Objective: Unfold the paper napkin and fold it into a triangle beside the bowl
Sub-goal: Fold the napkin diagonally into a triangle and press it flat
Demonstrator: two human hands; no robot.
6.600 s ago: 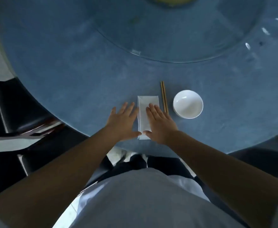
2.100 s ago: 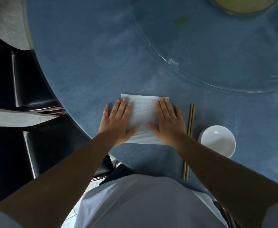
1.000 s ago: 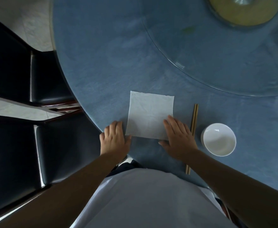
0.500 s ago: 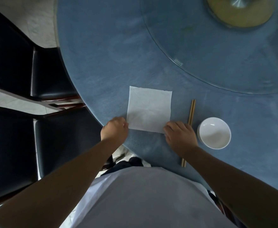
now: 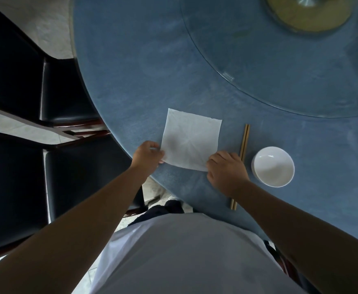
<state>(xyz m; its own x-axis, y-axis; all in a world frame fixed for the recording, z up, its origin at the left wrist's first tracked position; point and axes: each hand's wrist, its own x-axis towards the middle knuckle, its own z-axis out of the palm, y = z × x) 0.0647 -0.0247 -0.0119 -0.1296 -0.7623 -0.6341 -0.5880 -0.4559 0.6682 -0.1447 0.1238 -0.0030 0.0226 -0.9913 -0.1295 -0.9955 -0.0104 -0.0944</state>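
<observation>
A white paper napkin (image 5: 190,139) lies opened out as a flat square on the blue table, left of the chopsticks. My left hand (image 5: 147,154) pinches its near left corner, fingers curled. At the near right corner my right hand (image 5: 224,168) grips the edge the same way. The white bowl (image 5: 273,166) stands empty to the right, apart from the napkin.
A pair of wooden chopsticks (image 5: 243,143) lies between napkin and bowl, partly under my right wrist. A glass turntable (image 5: 280,66) covers the far right of the table (image 5: 131,71). Black chairs (image 5: 67,166) stand at the left by the table's edge.
The napkin went from a narrow folded strip to a full square. My hands slid from flat on the paper back to its near corners and closed on them.
</observation>
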